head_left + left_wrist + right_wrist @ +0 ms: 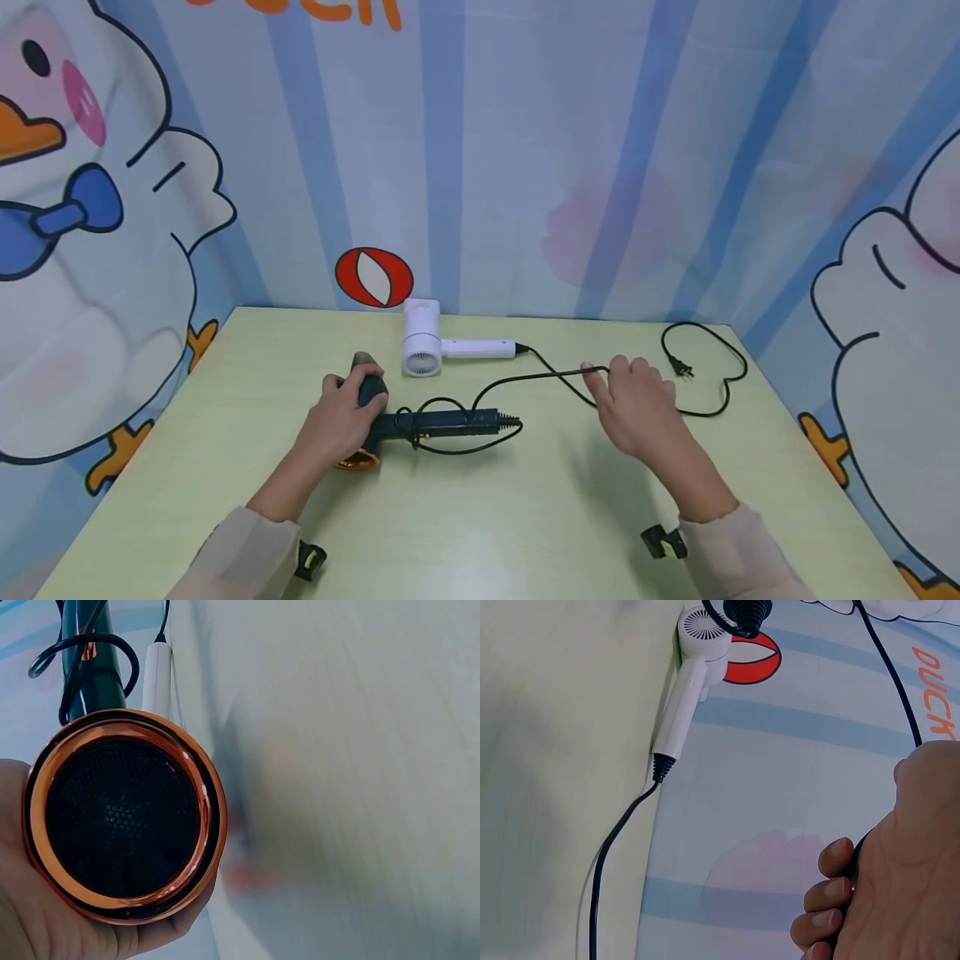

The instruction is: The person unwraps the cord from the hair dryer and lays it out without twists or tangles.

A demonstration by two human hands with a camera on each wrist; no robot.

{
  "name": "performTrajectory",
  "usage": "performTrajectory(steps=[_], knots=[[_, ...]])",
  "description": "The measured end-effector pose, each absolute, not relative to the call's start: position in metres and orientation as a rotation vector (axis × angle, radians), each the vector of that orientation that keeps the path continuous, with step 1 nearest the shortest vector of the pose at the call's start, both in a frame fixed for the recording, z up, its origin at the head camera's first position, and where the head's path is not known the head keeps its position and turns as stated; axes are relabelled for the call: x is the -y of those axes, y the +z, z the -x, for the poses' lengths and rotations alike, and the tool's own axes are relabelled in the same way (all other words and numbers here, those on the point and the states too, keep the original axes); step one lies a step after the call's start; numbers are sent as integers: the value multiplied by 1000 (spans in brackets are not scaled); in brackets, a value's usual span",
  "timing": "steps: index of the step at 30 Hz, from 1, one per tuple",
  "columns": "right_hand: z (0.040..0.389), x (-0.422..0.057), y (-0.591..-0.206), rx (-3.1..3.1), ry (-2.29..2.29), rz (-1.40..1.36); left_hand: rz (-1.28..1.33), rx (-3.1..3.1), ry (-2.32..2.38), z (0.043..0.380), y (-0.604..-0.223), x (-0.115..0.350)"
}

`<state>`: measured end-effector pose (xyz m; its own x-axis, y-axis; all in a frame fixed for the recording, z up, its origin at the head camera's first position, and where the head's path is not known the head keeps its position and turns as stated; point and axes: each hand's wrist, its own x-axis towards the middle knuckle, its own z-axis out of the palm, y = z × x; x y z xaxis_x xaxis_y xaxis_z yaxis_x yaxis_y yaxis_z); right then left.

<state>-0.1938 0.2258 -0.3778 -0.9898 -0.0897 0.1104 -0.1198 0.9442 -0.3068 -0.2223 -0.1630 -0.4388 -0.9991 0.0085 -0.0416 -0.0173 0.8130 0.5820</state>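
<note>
My left hand (339, 421) grips the head of a dark green hair dryer (442, 423). Its copper-coloured rim (214, 802) faces the left wrist camera. Black cord (468, 452) is looped around the dryer's handle and runs over to the right. There my right hand (637, 404) holds the cord, fingers curled round it, above the table. Behind the green dryer lies a white hair dryer (480, 348), its nozzle end toward the wall; neither hand touches it. Part of the held cord is hidden inside the right hand.
The white dryer's black cord (543, 360) passes behind my right hand. A plug (681, 367) and a loop of cord lie at the table's back right. The pale table (510, 533) meets a blue striped cloth (487, 167) with cartoon ducks along its back edge.
</note>
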Motion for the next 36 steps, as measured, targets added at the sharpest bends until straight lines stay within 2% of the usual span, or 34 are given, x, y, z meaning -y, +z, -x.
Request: performTrajectory(steps=[16,36], knots=[[179,-226,-384,3011,442,-261,52,-2968,951,226,-438,166],[155,-228,-416,3128,413,-453,106,-2987,987,230,-432,168]])
